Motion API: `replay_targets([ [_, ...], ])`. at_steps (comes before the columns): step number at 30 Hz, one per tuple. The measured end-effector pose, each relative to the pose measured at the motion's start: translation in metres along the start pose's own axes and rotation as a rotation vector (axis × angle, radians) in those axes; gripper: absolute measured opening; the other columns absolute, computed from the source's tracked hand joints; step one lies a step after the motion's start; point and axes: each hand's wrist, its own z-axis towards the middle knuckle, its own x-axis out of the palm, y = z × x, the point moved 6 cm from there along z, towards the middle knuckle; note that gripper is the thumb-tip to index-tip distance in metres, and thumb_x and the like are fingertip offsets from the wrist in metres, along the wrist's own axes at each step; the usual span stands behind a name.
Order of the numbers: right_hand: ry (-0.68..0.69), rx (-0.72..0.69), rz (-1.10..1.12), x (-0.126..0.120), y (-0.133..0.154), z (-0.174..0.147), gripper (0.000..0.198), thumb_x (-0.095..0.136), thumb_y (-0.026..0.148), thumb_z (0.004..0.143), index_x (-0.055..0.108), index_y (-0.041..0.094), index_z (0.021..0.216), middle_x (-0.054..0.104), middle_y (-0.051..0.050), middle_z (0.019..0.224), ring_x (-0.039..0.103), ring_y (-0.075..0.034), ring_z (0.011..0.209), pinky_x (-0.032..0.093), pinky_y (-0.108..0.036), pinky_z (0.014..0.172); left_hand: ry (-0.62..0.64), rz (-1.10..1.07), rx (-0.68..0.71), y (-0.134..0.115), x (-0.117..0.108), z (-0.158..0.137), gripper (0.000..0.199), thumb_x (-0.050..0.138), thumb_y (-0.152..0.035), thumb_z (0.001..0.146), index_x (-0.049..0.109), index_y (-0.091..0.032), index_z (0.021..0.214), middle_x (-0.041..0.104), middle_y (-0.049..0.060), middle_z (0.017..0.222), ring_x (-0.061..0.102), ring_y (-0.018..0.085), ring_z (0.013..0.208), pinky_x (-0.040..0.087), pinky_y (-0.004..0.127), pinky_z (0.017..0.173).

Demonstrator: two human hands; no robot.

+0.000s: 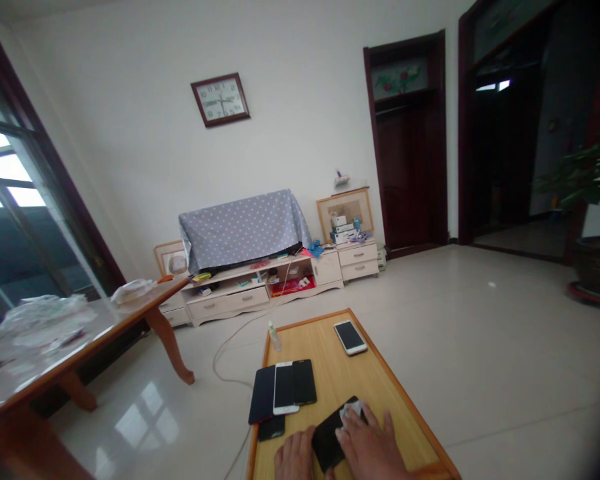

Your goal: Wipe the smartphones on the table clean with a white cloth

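Note:
A black smartphone (326,441) lies tilted on the small wooden table in front of me. My left hand (294,457) is at its left edge, fingers close together, with the thumb by the lower corner, bracing the phone. My right hand (373,445) lies over the phone's right side. Under its fingertips a crumpled white wipe (352,408) is pressed to the phone's upper end. Left of these, a white phone (286,389) overlaps a dark blue phone case (263,395) and a black phone (305,382). Another dark device (271,428) lies partly beneath them.
Near the far right edge of the wooden table (325,340) lies another white phone (351,337). A small clear bottle (275,337) stands at the far left edge. A larger table (115,328) with plastic bags is on the left. Behind is a white cabinet (227,303).

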Motion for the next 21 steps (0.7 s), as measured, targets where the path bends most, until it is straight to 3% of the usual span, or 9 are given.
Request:
replay_targets([
  [3,0.152,-0.167,0.071,0.021,0.025,-0.006,0.042,0.037,0.048,0.098,0.06,0.044,0.133,0.054,0.003,0.146,0.033,-0.036,0.145,0.01,-0.074,0.113,0.027,0.0,-0.023,0.001,0.001,0.001,0.073,0.05,-0.03,0.073,0.046,-0.023,0.146,0.057,0.007,0.142,0.045,0.028,0.132,0.031,0.04,0.109],
  [5,0.161,-0.199,0.083,0.022,0.028,-0.007,0.041,0.037,0.047,0.099,0.06,0.047,0.132,0.056,0.004,0.144,0.033,-0.036,0.145,0.009,-0.074,0.113,0.022,0.007,-0.034,0.001,0.0,0.0,0.072,0.05,-0.03,0.074,0.046,-0.023,0.146,0.057,0.007,0.143,0.045,0.028,0.134,0.03,0.039,0.109],
  [9,-0.001,-0.016,0.011,-0.004,0.003,0.003,0.047,0.026,0.045,0.102,0.059,0.042,0.136,0.053,0.001,0.147,0.032,-0.036,0.146,0.008,-0.073,0.114,-0.009,0.006,-0.009,-0.004,-0.004,-0.005,0.079,0.055,-0.039,0.071,0.045,-0.021,0.147,0.054,0.009,0.145,0.043,0.031,0.134,0.028,0.041,0.112],
  [12,-0.034,0.067,-0.02,-0.014,-0.003,0.007,0.05,0.025,0.045,0.102,0.058,0.037,0.138,0.051,-0.001,0.149,0.031,-0.036,0.146,0.007,-0.073,0.114,0.004,-0.013,-0.008,-0.004,-0.006,-0.005,0.081,0.056,-0.041,0.07,0.045,-0.02,0.147,0.054,0.009,0.144,0.043,0.031,0.134,0.028,0.041,0.112],
  [18,0.163,-0.208,0.099,0.016,0.04,-0.006,0.043,0.033,0.045,0.1,0.057,0.046,0.135,0.056,0.003,0.145,0.034,-0.036,0.145,0.008,-0.074,0.113,0.046,-0.032,-0.022,0.002,-0.002,-0.001,0.071,0.046,-0.029,0.076,0.045,-0.023,0.147,0.056,0.007,0.143,0.044,0.027,0.133,0.028,0.04,0.111],
  [21,0.1,-0.171,0.09,0.011,0.03,-0.001,0.046,0.028,0.042,0.102,0.06,0.043,0.134,0.056,0.002,0.144,0.031,-0.035,0.146,0.004,-0.073,0.114,0.033,-0.03,-0.014,0.002,-0.003,-0.002,0.076,0.049,-0.033,0.074,0.043,-0.02,0.148,0.054,0.008,0.145,0.043,0.028,0.134,0.027,0.04,0.112],
])
